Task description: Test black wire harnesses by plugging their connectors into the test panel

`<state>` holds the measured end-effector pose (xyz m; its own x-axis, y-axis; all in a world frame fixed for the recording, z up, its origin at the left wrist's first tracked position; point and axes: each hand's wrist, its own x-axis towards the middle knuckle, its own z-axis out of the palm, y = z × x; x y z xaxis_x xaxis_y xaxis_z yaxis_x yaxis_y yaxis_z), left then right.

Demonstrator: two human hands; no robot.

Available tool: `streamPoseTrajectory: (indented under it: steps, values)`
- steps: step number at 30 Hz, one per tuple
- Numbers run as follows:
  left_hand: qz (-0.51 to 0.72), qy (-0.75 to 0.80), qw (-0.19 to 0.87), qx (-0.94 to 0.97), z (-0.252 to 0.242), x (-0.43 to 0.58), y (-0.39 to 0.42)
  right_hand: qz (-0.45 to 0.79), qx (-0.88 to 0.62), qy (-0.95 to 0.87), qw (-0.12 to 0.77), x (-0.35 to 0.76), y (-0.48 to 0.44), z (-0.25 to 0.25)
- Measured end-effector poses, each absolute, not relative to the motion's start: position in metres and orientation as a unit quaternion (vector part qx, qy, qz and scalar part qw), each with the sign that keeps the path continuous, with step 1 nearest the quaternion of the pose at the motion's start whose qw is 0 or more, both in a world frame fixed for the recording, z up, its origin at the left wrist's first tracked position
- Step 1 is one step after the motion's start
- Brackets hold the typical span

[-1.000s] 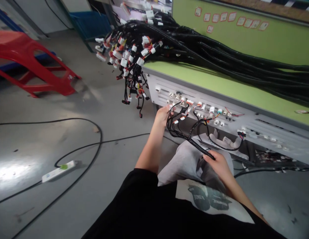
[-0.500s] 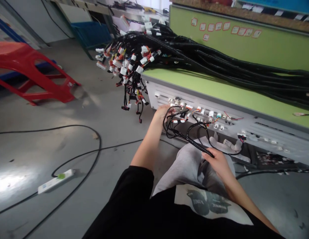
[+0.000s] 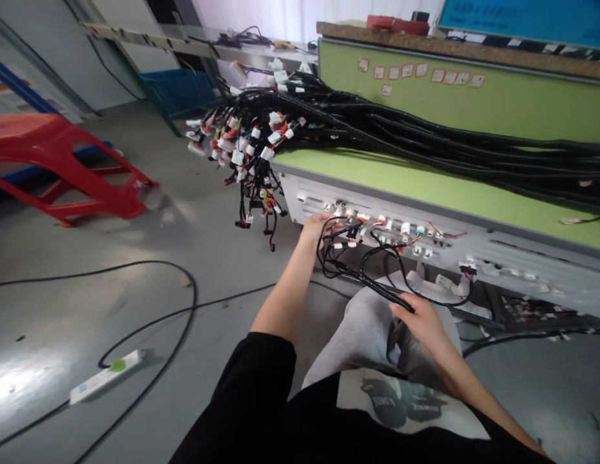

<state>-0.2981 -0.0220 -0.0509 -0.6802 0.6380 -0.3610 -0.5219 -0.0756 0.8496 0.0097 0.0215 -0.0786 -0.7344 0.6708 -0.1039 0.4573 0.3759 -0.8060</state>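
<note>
My left hand [image 3: 317, 227] reaches to the white test panel [image 3: 522, 258] on the front of the bench, fingers pinched on a small connector of a black wire harness [image 3: 358, 274]. The harness loops down from the panel's sockets to my right hand [image 3: 422, 319], which grips its black sheathed trunk above my grey-trousered knee. Several white and red plugs of this harness sit in or near the panel's row of sockets.
A big pile of black harnesses [image 3: 377, 129] with white connectors lies on the green bench top [image 3: 425, 183], ends hanging over its left corner. On the grey floor lie a white power strip [image 3: 104, 376] with black cables. A red plastic stool [image 3: 62, 167] lies tipped at left.
My left hand has stayed at the panel's left sockets and my right hand keeps its grip on the trunk. The view has tilted upward slightly.
</note>
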Motion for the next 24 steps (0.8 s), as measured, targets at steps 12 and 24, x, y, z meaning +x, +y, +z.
streamPoseTrajectory:
  steps: [12, 24]
  values:
    - [0.734, 0.556, 0.383, 0.079, -0.054, -0.299, -0.013, 0.418, -0.339, -0.834, 0.126, 0.009, 0.017, -0.073]
    - [0.62, 0.74, 0.164, 0.204, -0.067, -0.309, -0.009, 0.369, -0.361, -0.851, 0.093, -0.006, 0.011, -0.07]
